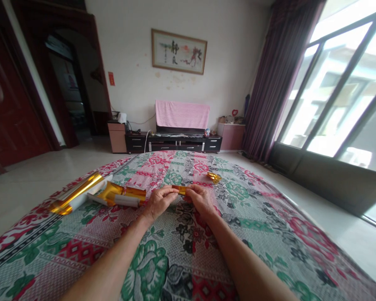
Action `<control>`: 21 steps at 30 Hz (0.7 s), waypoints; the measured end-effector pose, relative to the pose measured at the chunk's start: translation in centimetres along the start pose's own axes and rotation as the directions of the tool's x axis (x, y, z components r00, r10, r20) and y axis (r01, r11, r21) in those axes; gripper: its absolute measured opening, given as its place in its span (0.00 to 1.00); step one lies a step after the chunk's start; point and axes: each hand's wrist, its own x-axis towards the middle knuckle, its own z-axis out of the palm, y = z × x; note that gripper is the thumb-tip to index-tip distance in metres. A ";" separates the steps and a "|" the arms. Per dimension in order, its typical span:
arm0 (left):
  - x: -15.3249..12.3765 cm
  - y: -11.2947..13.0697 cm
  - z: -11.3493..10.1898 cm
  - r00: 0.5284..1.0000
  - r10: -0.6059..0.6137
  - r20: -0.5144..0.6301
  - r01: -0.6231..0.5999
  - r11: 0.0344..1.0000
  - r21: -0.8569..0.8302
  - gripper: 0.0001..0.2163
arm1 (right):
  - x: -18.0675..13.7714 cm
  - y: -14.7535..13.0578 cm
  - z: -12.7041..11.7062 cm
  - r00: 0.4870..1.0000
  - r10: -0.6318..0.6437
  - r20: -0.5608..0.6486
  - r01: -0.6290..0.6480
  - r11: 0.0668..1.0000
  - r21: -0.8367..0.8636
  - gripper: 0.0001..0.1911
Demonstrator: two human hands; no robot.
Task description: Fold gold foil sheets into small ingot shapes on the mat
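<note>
Between my two hands is a small strip of gold foil paper [179,190], held just above the patterned tablecloth [150,271]. My left hand [160,201] pinches its left end with thumb and fingers. At the right end my right hand [202,200] grips the same strip, its fingers partly hidden. Beyond my right hand lies a folded gold foil piece [213,178]. To the left of my left hand rest a stack of gold foil sheets [125,195] with white undersides and a rolled gold foil sheet [81,191].
The cloth-covered surface curves away toward a low TV cabinet [174,144]. A pink cloth [182,113] drapes over the screen there. A purple curtain [266,79] and a large window [341,92] stand at right, a dark red door [12,100] at left.
</note>
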 end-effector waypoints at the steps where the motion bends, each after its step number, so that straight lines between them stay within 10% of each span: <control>1: 0.0 0.1 0.0 1.000 -0.018 -0.008 0.018 0.999 -0.026 0.10 | 0.0 0.0 0.0 1.000 -0.001 0.006 0.001 1.000 0.000 0.09; 9: -0.1 0.3 0.3 0.967 -0.233 -0.099 0.208 0.954 -0.214 0.11 | -0.2 0.1 0.0 0.996 -0.053 0.069 0.053 0.999 -0.011 0.09; 21: 0.4 -0.4 0.5 0.965 -0.175 -0.194 0.141 0.974 -0.178 0.10 | -0.6 -0.6 -0.2 0.995 -0.064 0.071 0.065 0.998 -0.015 0.15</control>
